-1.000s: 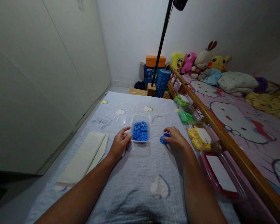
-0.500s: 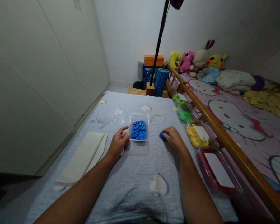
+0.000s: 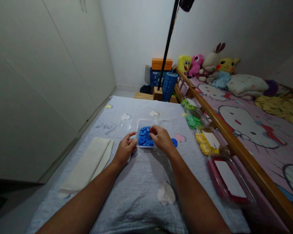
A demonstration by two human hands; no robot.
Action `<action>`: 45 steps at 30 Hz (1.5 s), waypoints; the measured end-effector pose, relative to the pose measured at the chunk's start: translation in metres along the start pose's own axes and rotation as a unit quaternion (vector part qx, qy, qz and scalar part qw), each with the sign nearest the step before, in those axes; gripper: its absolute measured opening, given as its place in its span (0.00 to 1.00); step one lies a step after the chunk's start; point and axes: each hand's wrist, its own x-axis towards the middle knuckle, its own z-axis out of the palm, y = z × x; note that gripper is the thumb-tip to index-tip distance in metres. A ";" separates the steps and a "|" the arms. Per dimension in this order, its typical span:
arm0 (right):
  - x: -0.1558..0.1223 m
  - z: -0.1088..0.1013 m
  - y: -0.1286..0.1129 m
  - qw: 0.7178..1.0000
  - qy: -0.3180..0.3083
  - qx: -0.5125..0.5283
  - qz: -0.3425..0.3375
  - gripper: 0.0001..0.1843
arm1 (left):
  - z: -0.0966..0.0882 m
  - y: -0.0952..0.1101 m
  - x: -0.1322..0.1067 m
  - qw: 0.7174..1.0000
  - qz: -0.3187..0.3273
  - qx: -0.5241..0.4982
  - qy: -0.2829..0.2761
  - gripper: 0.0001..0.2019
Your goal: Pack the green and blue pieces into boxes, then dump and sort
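Note:
A clear plastic box [image 3: 146, 120] holds many blue notched snowflake discs [image 3: 144, 138] lying in a loose layer. My left hand [image 3: 126, 148] grips the box's left side near the front corner, thumb and fingers at its wall. Over the right part of the box is my right hand [image 3: 160, 138], its thumb and fingertips pinched down among the discs. The fingers partly hide the disc they pinch. To the right of that hand, a small blue stack of discs [image 3: 174, 142] lies on the cloth, partly covered by the wrist.
Lidded clear boxes of red [image 3: 230, 180], yellow [image 3: 207, 142] and green pieces [image 3: 193, 122] line the right edge, by a wooden bed rail [image 3: 219, 126]. A folded cream cloth [image 3: 86, 164] lies at left. A lamp pole [image 3: 167, 48] stands behind the table.
My right hand has moved left from the discs on the cloth to the box, leaving a blue stack behind. My left hand stays at the box's side.

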 end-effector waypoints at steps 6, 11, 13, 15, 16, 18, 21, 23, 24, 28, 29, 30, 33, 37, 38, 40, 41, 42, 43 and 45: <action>0.003 0.010 -0.002 0.999 0.007 -0.043 -0.002 0.08 | 0.000 0.000 0.000 1.000 0.000 -0.002 0.003 0.29; -0.005 -0.026 0.039 0.994 0.077 -0.071 0.044 0.07 | 0.002 0.004 -0.002 1.000 -0.004 -0.001 0.008 0.29; -0.015 -0.042 0.061 0.988 0.081 -0.109 0.073 0.05 | 0.002 0.005 -0.002 1.000 -0.004 0.001 0.009 0.28; -0.027 -0.053 0.081 0.982 0.063 -0.148 0.096 0.08 | 0.002 0.004 -0.002 1.000 -0.003 0.005 0.009 0.28; -0.033 -0.056 0.089 0.980 0.052 -0.162 0.106 0.10 | 0.002 0.004 -0.002 1.000 -0.002 0.007 0.008 0.28; -0.044 -0.058 0.102 0.977 0.029 -0.171 0.122 0.13 | 0.001 0.004 -0.001 1.000 -0.001 0.011 0.008 0.28; -0.052 -0.056 0.110 0.981 0.004 -0.148 0.122 0.11 | 0.001 0.004 -0.001 1.000 -0.001 0.012 0.010 0.28; -0.053 -0.054 0.110 0.984 0.007 -0.128 0.120 0.09 | 0.002 0.005 -0.001 1.000 -0.001 0.012 0.012 0.29; -0.052 -0.054 0.109 0.985 0.013 -0.119 0.121 0.09 | 0.002 0.005 -0.001 1.000 -0.001 0.012 0.014 0.29; -0.051 -0.054 0.106 0.987 0.036 -0.076 0.135 0.09 | 0.003 0.007 -0.003 1.000 -0.001 0.010 0.017 0.29; -0.052 -0.054 0.106 0.988 0.039 -0.060 0.139 0.09 | 0.003 0.007 -0.003 1.000 -0.002 0.008 0.017 0.29; -0.053 -0.054 0.106 0.988 0.041 -0.041 0.143 0.09 | 0.003 0.007 -0.003 1.000 -0.002 0.006 0.016 0.29; -0.055 -0.055 0.109 0.989 0.040 0.022 0.143 0.06 | 0.003 0.007 -0.003 1.000 0.000 0.007 0.012 0.29; -0.055 -0.056 0.113 0.987 0.035 0.068 0.142 0.07 | 0.002 0.005 -0.002 1.000 0.001 0.007 0.009 0.29; -0.055 -0.056 0.114 0.987 0.036 0.069 0.142 0.07 | 0.002 0.005 -0.002 1.000 0.000 0.007 0.009 0.29; -0.054 -0.057 0.115 0.987 0.045 0.067 0.142 0.07 | 0.001 0.004 -0.001 1.000 0.003 0.009 0.009 0.29; -0.053 -0.057 0.114 0.986 0.051 0.065 0.142 0.08 | 0.001 0.004 -0.001 1.000 0.004 0.012 0.009 0.29; -0.053 -0.057 0.113 0.986 0.061 0.064 0.144 0.09 | 0.001 0.003 -0.001 1.000 0.005 0.015 0.009 0.29; -0.052 -0.057 0.111 0.984 0.072 0.065 0.147 0.10 | 0.001 0.003 -0.001 1.000 0.004 0.019 0.009 0.29; -0.049 -0.058 0.106 0.981 0.095 0.074 0.155 0.11 | 0.001 0.004 -0.002 1.000 0.000 0.022 0.009 0.29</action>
